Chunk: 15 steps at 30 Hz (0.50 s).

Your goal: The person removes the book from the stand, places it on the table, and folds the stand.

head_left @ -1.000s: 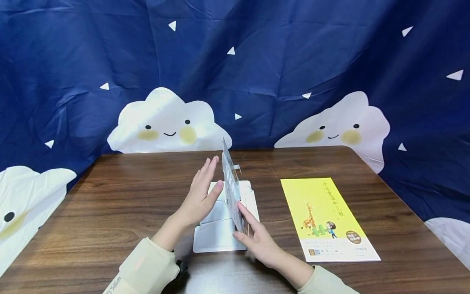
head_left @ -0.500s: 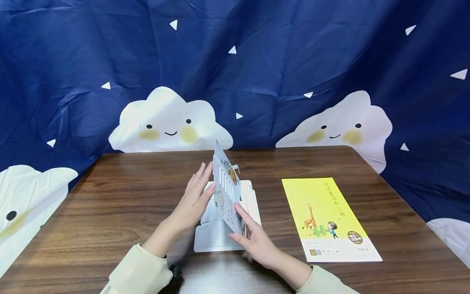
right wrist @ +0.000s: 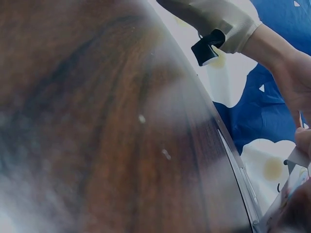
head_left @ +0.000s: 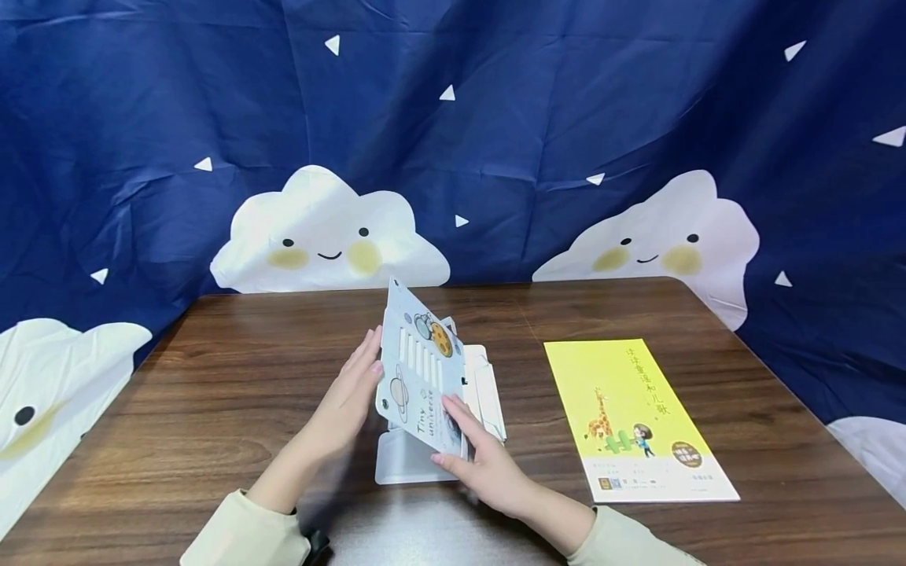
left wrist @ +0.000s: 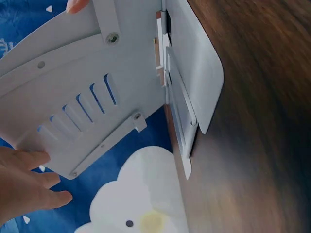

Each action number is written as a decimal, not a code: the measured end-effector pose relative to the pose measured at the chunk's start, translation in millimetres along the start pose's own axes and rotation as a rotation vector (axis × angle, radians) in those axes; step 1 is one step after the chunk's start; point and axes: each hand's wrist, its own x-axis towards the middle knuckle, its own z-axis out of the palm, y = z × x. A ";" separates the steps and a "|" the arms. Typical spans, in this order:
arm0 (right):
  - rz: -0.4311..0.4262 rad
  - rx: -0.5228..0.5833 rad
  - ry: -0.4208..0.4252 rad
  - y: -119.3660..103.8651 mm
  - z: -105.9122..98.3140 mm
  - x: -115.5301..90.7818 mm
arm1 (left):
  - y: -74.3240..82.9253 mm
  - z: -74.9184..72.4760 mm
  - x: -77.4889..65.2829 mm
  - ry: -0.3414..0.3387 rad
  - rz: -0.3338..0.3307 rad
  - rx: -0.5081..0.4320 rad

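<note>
A light-blue folding book stand stands on the table, its panel (head_left: pixel 418 377) printed with planets and "Tiny universe" and tilted up from a white base (head_left: pixel 403 464). My left hand (head_left: pixel 347 401) lies along the panel's left edge and back, fingers extended. In the left wrist view the panel's slotted grey back (left wrist: pixel 82 97) shows, with left fingers (left wrist: pixel 41 177) touching it. My right hand (head_left: pixel 495 472) rests at the panel's lower right, thumb and index finger extended against the printed face. Its other fingers are mostly hidden.
A yellow booklet (head_left: pixel 630 417) with a giraffe on its cover lies flat on the brown wooden table (head_left: pixel 212 393), to the right of the stand. Behind the table hangs a dark-blue curtain (head_left: pixel 495 141) with smiling clouds.
The panel has swung left and leaned down, so its printed face shows more. My left hand has moved left and a little down with it; the right hand has shifted slightly left.
</note>
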 end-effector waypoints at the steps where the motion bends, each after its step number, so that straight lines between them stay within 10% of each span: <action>1: 0.004 -0.011 0.001 -0.6 0.4 0.0 | -0.5 -1.4 -1.2 -0.002 -0.014 -0.004; 15: 0.020 -0.101 -0.001 -4.4 4.6 0.4 | -13.4 -13.9 -17.1 -0.075 -0.106 -0.202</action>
